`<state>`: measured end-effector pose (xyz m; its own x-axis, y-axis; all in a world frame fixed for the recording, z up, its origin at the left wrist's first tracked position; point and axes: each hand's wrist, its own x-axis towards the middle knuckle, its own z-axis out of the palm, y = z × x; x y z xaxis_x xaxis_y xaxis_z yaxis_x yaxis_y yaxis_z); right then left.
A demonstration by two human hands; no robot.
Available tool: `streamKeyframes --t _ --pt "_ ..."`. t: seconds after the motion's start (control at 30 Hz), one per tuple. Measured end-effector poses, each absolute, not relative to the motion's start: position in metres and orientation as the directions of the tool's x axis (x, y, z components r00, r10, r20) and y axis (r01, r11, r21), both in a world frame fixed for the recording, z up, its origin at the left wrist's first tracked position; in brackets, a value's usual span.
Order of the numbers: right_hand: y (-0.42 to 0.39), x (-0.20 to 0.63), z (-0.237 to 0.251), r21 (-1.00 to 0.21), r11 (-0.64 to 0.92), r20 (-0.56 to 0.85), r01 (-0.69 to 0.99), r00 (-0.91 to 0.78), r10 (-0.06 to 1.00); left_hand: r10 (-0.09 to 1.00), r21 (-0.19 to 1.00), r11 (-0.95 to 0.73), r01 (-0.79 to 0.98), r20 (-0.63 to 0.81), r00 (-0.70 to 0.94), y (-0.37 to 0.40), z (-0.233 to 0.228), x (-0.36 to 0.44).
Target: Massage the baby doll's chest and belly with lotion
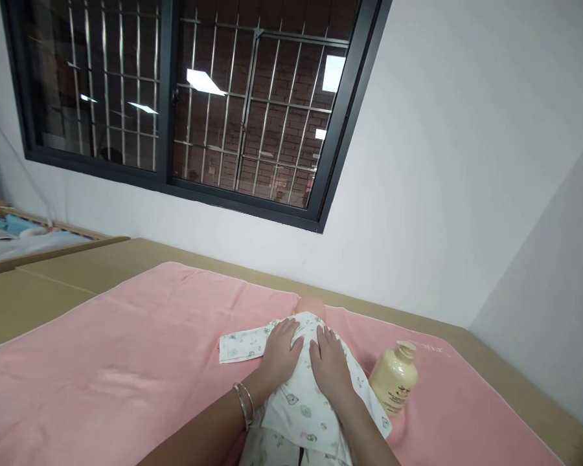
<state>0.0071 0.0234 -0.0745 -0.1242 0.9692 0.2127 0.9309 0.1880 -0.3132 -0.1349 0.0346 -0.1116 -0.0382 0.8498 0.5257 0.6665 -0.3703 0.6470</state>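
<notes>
The doll (305, 362) is lying near the pink towel's (126, 349) far edge — your left hand (282, 353) and right hand (331, 366) are pressing flat, fingers spread, gripping nothing — beside a cream bottle (393, 378).

Both forearms reach forward, converging. The left hand (282, 353) and right hand (329, 364) lie palm-down side by side, fingers (291, 325) spread flat, nearly touching.
</notes>
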Motion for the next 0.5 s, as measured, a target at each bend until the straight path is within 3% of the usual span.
streamKeyframes --t 0.5 --pt "0.0243 0.0074 -0.0765 -0.332 0.19 0.234 0.924 -0.115 0.965 0.851 0.671 -0.365 0.645 0.522 -0.06 0.0312 -0.1083 -0.1342"
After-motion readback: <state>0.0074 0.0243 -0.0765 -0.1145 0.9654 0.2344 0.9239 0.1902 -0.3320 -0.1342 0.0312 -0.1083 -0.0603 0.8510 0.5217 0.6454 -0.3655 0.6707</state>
